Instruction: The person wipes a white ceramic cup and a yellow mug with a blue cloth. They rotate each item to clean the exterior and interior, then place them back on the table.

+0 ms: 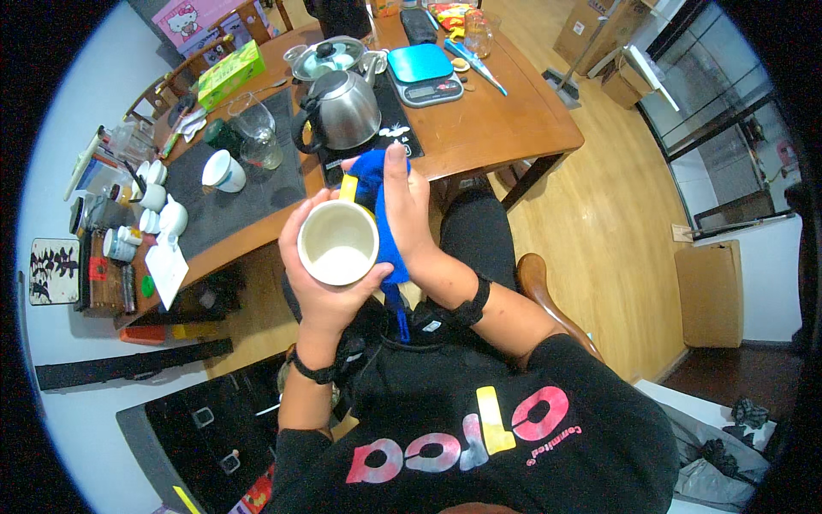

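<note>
My left hand [321,283] is wrapped around a yellow mug [338,242] with a cream inside, held over my lap with its mouth turned up toward me. The mug's yellow handle points away from me, toward the table. In my right hand [409,212] is a blue cloth [387,238], pressed against the right side of the mug. Part of the cloth hangs down below the mug, and some of it bunches up by the handle. No contents show inside the mug.
A wooden table [514,122] stands ahead, its edge just beyond my hands. On it are a steel kettle [350,109], a kitchen scale [424,74], a white cup [223,171], glassware [260,144] and a white teapot [173,218]. A curved wooden armrest [539,289] is at my right.
</note>
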`<act>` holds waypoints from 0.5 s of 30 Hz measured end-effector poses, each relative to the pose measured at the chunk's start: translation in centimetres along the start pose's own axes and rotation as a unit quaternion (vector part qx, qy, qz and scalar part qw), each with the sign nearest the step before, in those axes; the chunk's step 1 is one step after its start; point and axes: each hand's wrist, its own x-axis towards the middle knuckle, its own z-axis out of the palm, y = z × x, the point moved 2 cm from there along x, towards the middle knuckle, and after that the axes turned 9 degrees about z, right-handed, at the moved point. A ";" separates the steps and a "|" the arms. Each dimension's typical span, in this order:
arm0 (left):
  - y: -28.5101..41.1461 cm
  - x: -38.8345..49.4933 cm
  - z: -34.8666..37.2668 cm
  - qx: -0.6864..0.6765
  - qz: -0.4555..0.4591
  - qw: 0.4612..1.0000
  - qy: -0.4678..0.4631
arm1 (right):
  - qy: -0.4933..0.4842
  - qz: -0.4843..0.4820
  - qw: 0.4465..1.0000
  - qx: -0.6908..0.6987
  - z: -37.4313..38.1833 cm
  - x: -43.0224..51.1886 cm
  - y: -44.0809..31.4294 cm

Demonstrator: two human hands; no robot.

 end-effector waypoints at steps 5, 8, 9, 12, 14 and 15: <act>0.1 -0.5 -0.4 -0.058 -0.059 0.989 0.125 | 0.013 -0.218 0.974 -0.059 1.8 -3.7 2.3; 0.3 -0.5 -0.4 -0.086 -0.064 0.984 0.143 | 0.003 -0.162 0.987 0.004 2.2 -4.8 3.2; 0.4 -0.5 -0.3 -0.104 -0.056 0.981 0.155 | -0.029 -0.123 0.991 0.036 2.3 -4.6 3.2; 0.6 -0.5 0.1 -0.171 -0.046 0.967 0.181 | -0.179 0.117 0.910 0.355 2.7 -3.1 3.0; 0.8 -0.4 0.3 -0.215 -0.061 0.960 0.167 | -0.287 0.217 0.818 0.450 2.8 -1.4 2.5; 0.8 -0.4 0.4 -0.215 -0.068 0.961 0.160 | -0.322 0.253 0.779 0.476 2.7 -0.5 2.4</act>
